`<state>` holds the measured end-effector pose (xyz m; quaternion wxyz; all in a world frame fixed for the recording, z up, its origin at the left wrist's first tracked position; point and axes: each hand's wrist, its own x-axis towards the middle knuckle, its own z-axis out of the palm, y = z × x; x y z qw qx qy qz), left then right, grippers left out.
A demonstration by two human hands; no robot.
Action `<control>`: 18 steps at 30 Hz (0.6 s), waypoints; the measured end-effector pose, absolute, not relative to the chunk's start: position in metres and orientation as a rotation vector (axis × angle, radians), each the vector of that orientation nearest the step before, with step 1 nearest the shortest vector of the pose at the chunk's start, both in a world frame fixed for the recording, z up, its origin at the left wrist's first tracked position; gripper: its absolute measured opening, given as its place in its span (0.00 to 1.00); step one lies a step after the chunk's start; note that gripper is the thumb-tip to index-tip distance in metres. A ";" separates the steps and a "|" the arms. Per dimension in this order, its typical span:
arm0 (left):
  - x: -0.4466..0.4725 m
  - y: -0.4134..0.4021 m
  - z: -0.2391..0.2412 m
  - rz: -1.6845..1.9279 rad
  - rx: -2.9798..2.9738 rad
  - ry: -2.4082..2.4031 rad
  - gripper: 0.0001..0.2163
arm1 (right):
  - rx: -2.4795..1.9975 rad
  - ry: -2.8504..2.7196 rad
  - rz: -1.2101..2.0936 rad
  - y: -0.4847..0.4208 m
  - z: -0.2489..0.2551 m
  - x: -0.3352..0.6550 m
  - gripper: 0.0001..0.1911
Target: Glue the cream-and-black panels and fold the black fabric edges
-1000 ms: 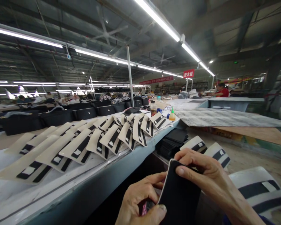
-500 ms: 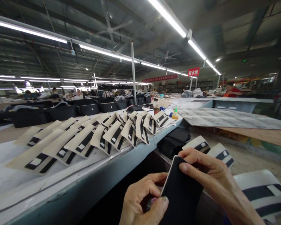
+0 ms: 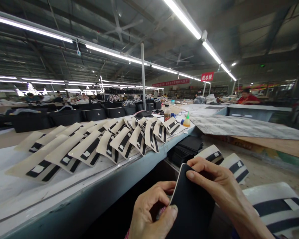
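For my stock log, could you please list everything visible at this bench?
held piece: one, black, between both hands
striped pieces: many, cream-black, fanned on shelf
loose pieces: three, cream-black, lower table
stack: one, black, beside shelf end
bottle: one, yellow, shelf's far end
jar: one, brownish, beside bottle
bags: row, black, behind shelf
sheet: one, grey, far right
sign: one, red, overhead
person: one, red top, far right
left hand: one, bare, gripping piece's left edge
right hand: one, bare, gripping its top

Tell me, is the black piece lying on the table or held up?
Held up. The left hand pinches the black piece low down; the right hand grips its top.
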<state>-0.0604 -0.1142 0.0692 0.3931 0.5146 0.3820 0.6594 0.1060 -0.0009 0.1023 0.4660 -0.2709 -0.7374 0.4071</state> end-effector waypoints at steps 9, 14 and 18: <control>-0.061 -0.100 0.088 1.543 1.210 0.949 0.06 | -0.622 -1.897 0.888 -0.005 0.108 0.102 0.12; -0.058 -0.100 0.085 1.676 1.320 1.030 0.08 | -0.550 -1.953 0.767 -0.016 0.113 0.107 0.10; -0.059 -0.107 0.080 1.753 1.545 1.066 0.07 | -0.548 -2.012 0.768 -0.024 0.118 0.111 0.12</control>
